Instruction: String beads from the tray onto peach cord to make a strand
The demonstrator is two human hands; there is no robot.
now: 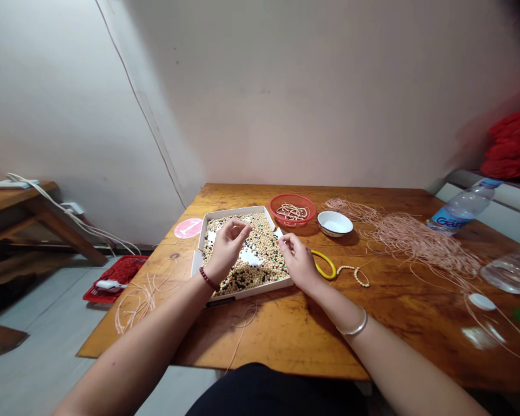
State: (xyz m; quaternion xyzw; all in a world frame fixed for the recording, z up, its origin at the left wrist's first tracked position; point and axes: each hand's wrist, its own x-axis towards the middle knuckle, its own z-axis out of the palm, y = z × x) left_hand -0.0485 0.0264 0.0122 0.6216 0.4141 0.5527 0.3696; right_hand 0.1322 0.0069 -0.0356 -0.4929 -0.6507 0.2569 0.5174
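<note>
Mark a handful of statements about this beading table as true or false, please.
1. The white tray holds cream beads and black beads. True.
2. The dark red bead bracelet is on the right arm. False: the bracelet is on the left arm.
3. The red plastic basket stands beside the white bowl. True.
4. The yellow ring lies inside the tray. False: it is on the wooden table.

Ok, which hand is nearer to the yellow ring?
Right. The right hand is just left of the yellow ring; the left hand is farther left, over the white tray of beads.
</note>
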